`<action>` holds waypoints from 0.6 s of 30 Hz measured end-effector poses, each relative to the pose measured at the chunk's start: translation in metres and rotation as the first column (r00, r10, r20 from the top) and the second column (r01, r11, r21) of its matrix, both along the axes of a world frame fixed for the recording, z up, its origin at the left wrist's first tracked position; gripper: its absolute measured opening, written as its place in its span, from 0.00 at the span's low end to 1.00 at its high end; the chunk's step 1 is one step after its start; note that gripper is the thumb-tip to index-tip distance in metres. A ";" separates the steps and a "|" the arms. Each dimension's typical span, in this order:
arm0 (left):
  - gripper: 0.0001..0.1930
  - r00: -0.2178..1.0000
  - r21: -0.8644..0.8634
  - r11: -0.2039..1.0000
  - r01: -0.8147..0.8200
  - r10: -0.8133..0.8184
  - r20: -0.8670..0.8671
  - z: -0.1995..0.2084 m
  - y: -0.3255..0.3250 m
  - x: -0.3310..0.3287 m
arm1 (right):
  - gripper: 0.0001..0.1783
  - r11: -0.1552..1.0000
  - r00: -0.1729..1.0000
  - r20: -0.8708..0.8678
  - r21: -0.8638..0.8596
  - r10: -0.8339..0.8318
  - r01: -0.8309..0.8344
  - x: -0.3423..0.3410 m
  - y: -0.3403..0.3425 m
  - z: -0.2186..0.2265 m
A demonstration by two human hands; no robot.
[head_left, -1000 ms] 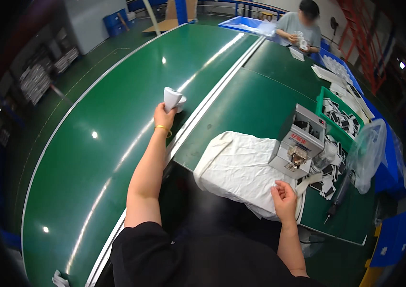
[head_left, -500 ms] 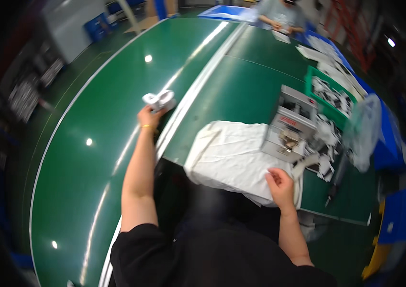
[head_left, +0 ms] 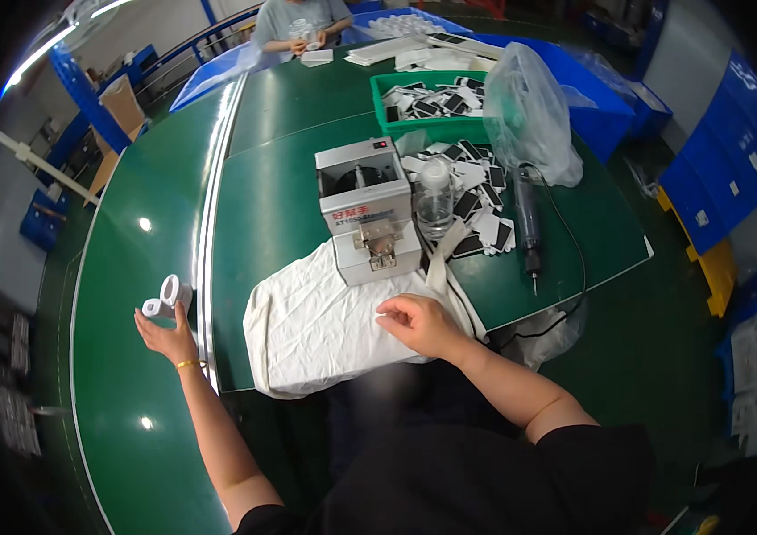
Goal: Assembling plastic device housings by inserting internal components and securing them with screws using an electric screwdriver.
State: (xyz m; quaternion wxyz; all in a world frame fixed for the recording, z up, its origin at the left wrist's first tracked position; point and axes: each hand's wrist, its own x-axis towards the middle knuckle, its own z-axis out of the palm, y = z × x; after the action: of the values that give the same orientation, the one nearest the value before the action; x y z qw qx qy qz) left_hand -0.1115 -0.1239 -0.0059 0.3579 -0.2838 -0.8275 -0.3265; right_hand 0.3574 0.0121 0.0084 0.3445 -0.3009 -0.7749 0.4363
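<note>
My left hand [head_left: 167, 337] is over the green surface at the left, thumb and fingers around the near side of a white plastic part [head_left: 154, 308] with two round, ring-like ends. Whether the part rests on the surface or hangs just above it, I cannot tell. My right hand [head_left: 423, 325] is closed, thumb and fingertips drawn together above a white cloth [head_left: 320, 316]. Anything between those fingertips is too small to make out. Just beyond that hand stands a grey benchtop machine [head_left: 365, 201] with an open top bay and a metal mechanism at its front.
Right of the machine are a clear bottle [head_left: 434, 209], loose black and white pieces [head_left: 467, 192] and a corded electric screwdriver [head_left: 527, 223]. Behind them stand a green bin [head_left: 387, 98] and a clear plastic bag [head_left: 530, 107]. A co-worker [head_left: 298, 27] handles a white part at the far end.
My view has swung to the right, so the bench appears further left. My left hand stays with the white part over the green surface; my right hand remains closed above the cloth.
</note>
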 end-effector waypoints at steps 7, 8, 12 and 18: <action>0.35 0.874 0.033 0.876 0.481 -0.482 0.056 0.036 0.064 0.107 | 0.10 0.988 0.984 -0.165 -0.150 -0.072 0.047 0.010 0.013 0.003; 0.34 0.864 0.001 0.864 0.503 -0.503 0.022 0.035 0.075 0.121 | 0.10 0.987 0.973 -0.171 -0.080 -0.154 0.142 0.022 0.025 0.009; 0.33 0.805 0.023 0.809 0.587 -0.587 0.090 0.032 0.105 0.157 | 0.15 0.736 0.805 -0.067 0.367 -0.589 0.569 0.086 0.093 0.038; 0.31 0.685 0.086 0.709 0.700 -0.701 0.196 0.020 0.165 0.179 | 0.36 0.672 0.445 0.535 0.370 -0.718 0.641 0.149 0.154 0.026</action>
State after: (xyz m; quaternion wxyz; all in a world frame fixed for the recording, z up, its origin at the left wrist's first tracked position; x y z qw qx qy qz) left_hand 0.0679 0.0408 0.0143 0.1153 -0.5405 -0.6893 -0.4684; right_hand 0.5060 0.1658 0.0342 0.2187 -0.6956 -0.6789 0.0854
